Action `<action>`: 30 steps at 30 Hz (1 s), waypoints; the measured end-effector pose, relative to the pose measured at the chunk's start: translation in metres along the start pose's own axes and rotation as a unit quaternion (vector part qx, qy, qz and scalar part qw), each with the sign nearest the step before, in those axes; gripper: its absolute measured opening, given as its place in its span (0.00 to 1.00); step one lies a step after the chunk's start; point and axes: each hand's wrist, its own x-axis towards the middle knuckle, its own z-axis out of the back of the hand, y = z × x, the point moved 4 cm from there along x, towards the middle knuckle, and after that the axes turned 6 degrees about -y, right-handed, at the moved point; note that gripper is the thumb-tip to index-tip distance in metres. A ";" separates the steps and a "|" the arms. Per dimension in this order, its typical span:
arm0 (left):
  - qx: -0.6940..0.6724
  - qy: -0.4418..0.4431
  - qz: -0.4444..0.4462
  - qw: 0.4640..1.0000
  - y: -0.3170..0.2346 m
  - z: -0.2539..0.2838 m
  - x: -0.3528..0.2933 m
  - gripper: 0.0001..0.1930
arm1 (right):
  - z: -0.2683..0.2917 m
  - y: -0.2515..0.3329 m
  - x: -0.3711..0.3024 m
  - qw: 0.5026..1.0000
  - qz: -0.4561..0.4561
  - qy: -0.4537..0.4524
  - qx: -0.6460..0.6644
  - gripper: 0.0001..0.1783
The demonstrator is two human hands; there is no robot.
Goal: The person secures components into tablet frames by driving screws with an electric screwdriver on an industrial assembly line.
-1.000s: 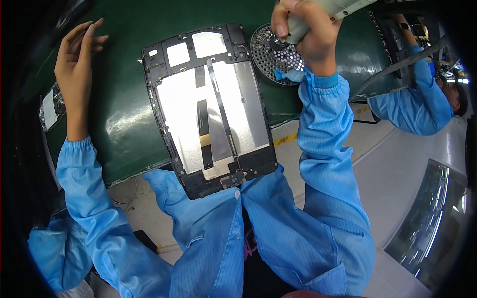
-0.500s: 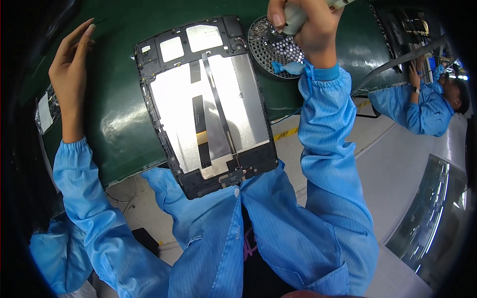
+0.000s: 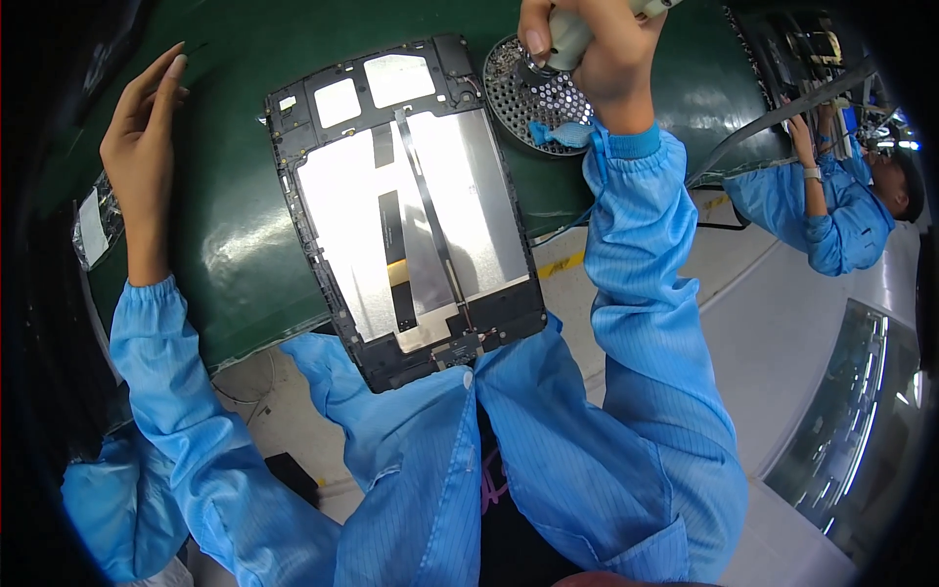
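Observation:
My left hand (image 3: 145,132) is raised over the left of the bench. Its thumb and forefinger pinch a thin dark sliver (image 3: 198,47), too small to name. In my right hand (image 3: 616,64) is a pale green handheld power tool (image 3: 569,41) with a metal collar, like an electric screwdriver; its tip is hidden. It stands over a round perforated metal plate (image 3: 504,88), where a light-blue scrap (image 3: 565,133) lies beside my wrist. Between my hands rests an opened tablet (image 3: 479,196), its black frame around silver panels and dark ribbon cables. Its near end overhangs the bench edge above my lap.
The green-topped bench (image 3: 235,235) ends just before my lap. A clear plastic bag with a white label (image 3: 91,227) lies at its left edge. To the right, a grey strap (image 3: 782,115) crosses near a co-worker in blue (image 3: 831,210). Another blue sleeve (image 3: 122,499) shows at lower left.
My right hand and the tool have shifted slightly left over the perforated plate. The left hand keeps its pinch, nearly still. The tablet stays put.

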 end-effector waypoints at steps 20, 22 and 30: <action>-0.165 0.259 0.045 0.951 -0.019 -0.019 -0.006 0.09 | -0.056 0.029 0.030 0.970 0.073 0.206 -0.109 0.18; -0.162 0.264 0.064 0.949 -0.020 -0.016 -0.009 0.08 | -0.108 0.040 0.025 0.995 -0.055 0.001 -0.089 0.18; -0.180 0.293 0.088 0.935 -0.022 -0.030 -0.017 0.09 | -0.156 -0.003 0.045 0.996 -0.027 0.069 -0.039 0.15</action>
